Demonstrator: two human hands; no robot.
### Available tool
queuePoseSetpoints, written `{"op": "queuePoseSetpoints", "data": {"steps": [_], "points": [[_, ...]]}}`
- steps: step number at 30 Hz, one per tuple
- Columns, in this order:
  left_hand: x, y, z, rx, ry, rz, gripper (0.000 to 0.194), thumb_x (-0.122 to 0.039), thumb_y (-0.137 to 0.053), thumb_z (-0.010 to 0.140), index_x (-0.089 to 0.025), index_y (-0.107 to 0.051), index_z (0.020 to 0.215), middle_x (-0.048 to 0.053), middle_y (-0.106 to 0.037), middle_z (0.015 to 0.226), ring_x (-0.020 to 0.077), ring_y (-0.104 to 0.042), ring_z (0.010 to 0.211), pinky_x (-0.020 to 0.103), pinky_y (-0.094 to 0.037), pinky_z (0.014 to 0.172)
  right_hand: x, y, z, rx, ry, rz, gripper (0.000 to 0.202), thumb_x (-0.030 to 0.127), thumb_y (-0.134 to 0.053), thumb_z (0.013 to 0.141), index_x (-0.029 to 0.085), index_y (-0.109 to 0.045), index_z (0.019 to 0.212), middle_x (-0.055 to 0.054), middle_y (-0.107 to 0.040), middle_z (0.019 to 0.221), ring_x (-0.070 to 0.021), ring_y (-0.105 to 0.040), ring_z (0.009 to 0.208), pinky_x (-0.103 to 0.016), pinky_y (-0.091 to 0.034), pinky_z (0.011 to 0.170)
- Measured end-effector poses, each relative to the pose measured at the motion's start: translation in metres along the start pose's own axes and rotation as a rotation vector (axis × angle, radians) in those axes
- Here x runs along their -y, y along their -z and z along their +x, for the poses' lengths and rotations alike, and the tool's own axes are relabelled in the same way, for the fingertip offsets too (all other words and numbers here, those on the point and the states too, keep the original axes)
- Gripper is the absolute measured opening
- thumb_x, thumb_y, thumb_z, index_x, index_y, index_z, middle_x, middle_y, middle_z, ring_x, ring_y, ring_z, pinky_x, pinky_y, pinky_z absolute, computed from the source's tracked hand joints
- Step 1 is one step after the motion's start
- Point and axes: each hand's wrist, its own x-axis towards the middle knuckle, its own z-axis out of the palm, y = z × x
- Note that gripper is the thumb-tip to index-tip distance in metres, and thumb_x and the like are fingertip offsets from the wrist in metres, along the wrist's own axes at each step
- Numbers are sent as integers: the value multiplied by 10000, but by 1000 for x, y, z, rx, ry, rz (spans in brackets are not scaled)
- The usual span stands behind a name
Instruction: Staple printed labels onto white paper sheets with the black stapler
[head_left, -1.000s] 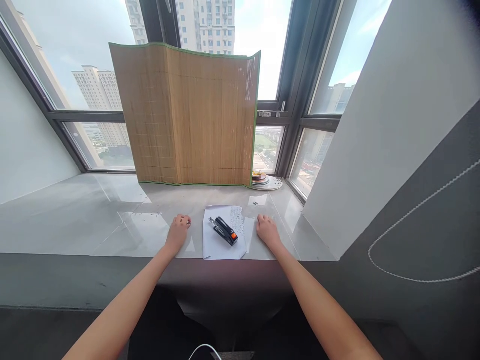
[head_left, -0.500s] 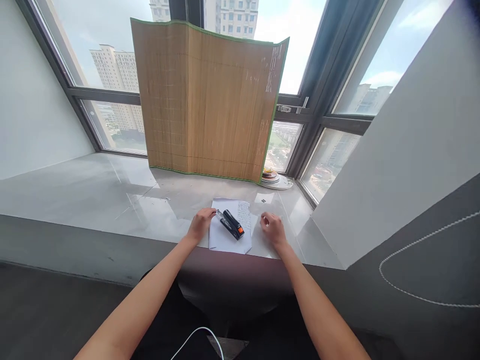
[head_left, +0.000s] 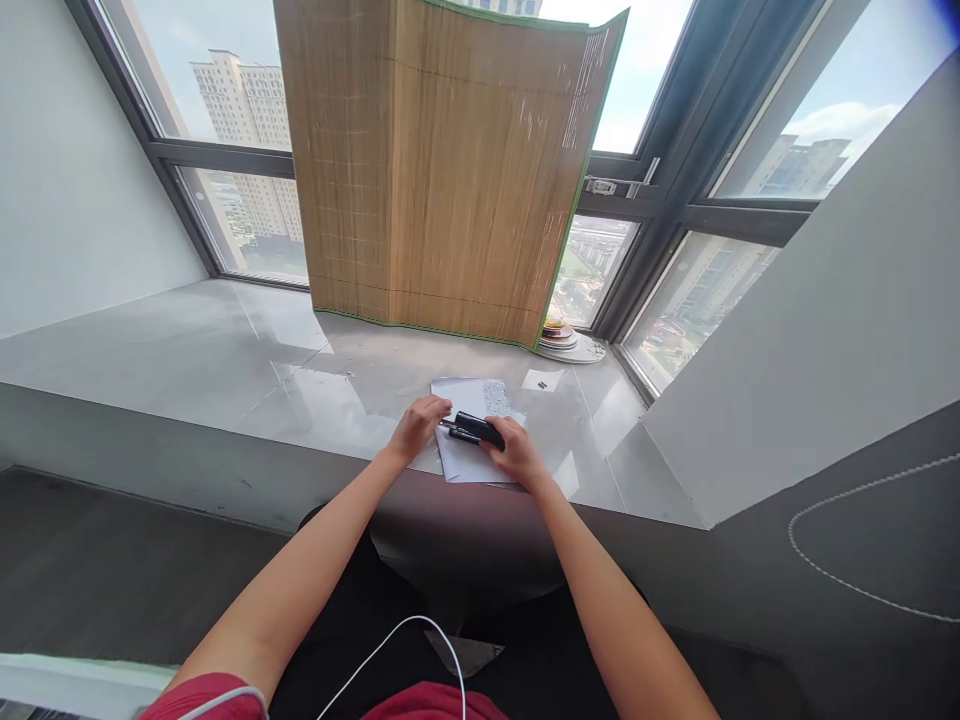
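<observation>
A black stapler (head_left: 471,425) is between my hands, above white sheets of paper (head_left: 469,466) on the window ledge. My right hand (head_left: 519,452) is wrapped round its rear end and covers that end. My left hand (head_left: 420,427) is closed at the front, its fingertips pinching the metal slide that sticks out of the stapler. What lies inside the slide is too small to tell. On the paper's upper right is a patch of dense small print or pattern. Two small dark strips (head_left: 542,385) lie beyond the paper to the right.
A bamboo mat (head_left: 450,180) with green edging stands against the window behind the ledge (head_left: 360,360). Stacked plates (head_left: 566,345) sit at its right lower corner. A white cable (head_left: 409,620) hangs across my lap, and a beaded cord (head_left: 791,535) loops at the right wall.
My right hand has moved left from the bare ledge and taken hold of the stapler's rear. The stapler has turned to lie more level across the view. The camera has tilted down.
</observation>
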Motion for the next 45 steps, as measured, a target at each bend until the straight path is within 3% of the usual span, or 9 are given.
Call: {"op": "queuePoseSetpoints", "data": {"steps": [5,12,21,26,32,37,45], "points": [[2,2,1,92,-42,-21,195,-190,-545,1026,-222,-736,1052,86,-788,1059,229,-717,1005,383,-487,982,1,3,0,13,6,53,381,204,-722,886,233,-666,1261,-79,-712,1108,-248,-656,1031,-350,-512,942],[4,0,2,36,-80,-26,231,-224,-428,1082,-212,-656,1051,70,-727,963,203,-659,911,338,-469,898,7,9,2,9,-28,100,378,199,-731,865,223,-682,1239,-72,-716,1085,-236,-670,997,-332,-509,907],[12,-5,4,107,-160,-116,188,-184,-477,1049,-210,-663,1041,74,-651,976,215,-603,949,327,-488,859,5,10,0,-5,-34,108,356,194,-747,839,238,-704,1189,-55,-719,1058,-232,-673,964,-324,-512,876],[16,-9,5,128,-157,-106,251,-166,-464,1053,-219,-690,1148,89,-639,1056,223,-599,1026,352,-506,932,2,8,0,-21,-31,112,347,187,-752,831,236,-716,1173,-48,-709,1025,-224,-662,926,-318,-505,850],[17,-9,7,148,-134,-88,226,-187,-506,1044,-211,-730,1058,93,-662,1043,232,-593,1014,367,-502,939,-2,6,1,-16,-39,112,370,200,-759,837,240,-710,1202,-43,-699,1014,-210,-651,888,-310,-508,829],[15,-6,5,122,-85,-91,264,-161,-492,1042,-203,-739,1126,86,-698,970,234,-619,958,375,-506,916,-3,7,1,-19,-32,105,360,184,-762,838,233,-714,1192,-45,-696,1012,-211,-647,896,-305,-500,826],[15,-6,4,118,-271,-143,212,-160,-584,1006,-216,-760,1109,90,-727,1042,240,-622,998,394,-526,909,-4,5,1,-47,-18,123,366,189,-780,836,222,-715,1194,-51,-701,1011,-215,-653,876,-309,-505,799]]}}
